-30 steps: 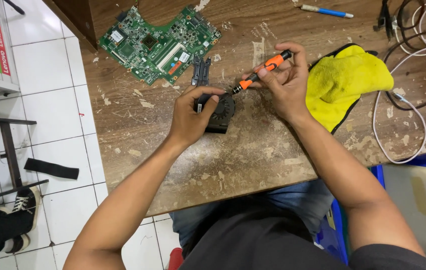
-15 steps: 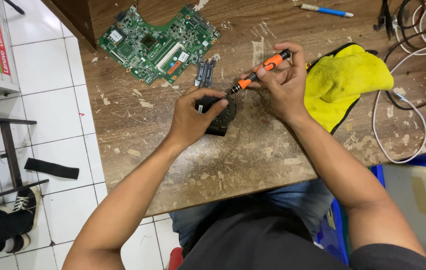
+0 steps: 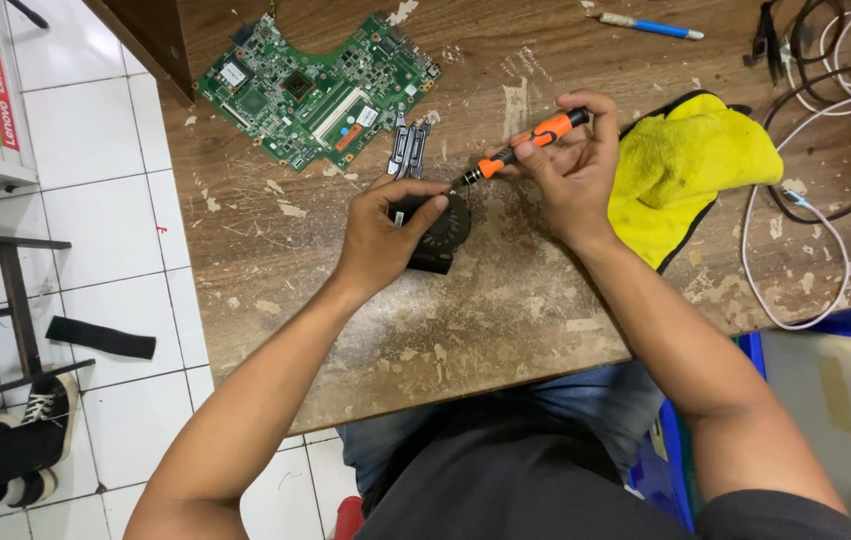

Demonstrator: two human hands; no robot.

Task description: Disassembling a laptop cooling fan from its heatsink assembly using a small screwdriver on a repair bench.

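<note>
The right hand (image 3: 571,170) has its grip pinched on an orange-handled screwdriver (image 3: 531,142), fingers pressed around the handle, the dark tip slanting down toward eight o'clock onto a black laptop cooling fan (image 3: 436,232). The left hand (image 3: 381,235) has its grip curled over the fan's left side, thumb and forefinger pinching its upper rim, holding it flat on the worn wooden table (image 3: 506,310).

The fan lies near the middle of the table, well back from the near edge at six o'clock, where bare scuffed wood leaves open room. At eleven o'clock from the fan a green circuit board (image 3: 321,90) lies close to the table's left edge. Just beside the fan at twelve o'clock rest small metal brackets (image 3: 406,148). At three o'clock, touching the right hand's wrist side, a yellow cloth (image 3: 701,160) is bunched; past it white and black cables (image 3: 816,200) loop toward the right edge. A blue pen (image 3: 651,25) lies at one o'clock near the far edge.
</note>
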